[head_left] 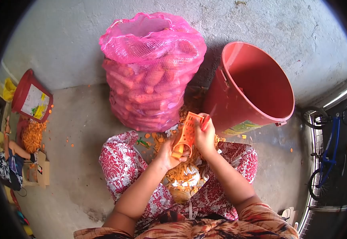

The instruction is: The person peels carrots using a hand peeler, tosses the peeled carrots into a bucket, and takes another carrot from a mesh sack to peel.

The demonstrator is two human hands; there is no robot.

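My left hand (pixel 168 156) has its fingers wrapped round an orange piece (pixel 178 151), which looks like a carrot, at the lower end of a perforated orange tool (pixel 188 133). On the right, my right hand (pixel 205 137) is closed round a red handle (pixel 205 122) beside the tool's upper part. Below both hands, orange strips and pieces (pixel 177 173) are heaped between the legs, with some white material among them. Past the hands stands a pink mesh sack (pixel 153 79) filled with carrots.
A large red bucket (pixel 217 95) leans at the back right. At the far left are another red bucket (pixel 20 95), an orange heap (pixel 33 135), a cardboard box (pixel 43 169) and a seated person (pixel 12 159). A blue bicycle (pixel 333 151) stands at the right.
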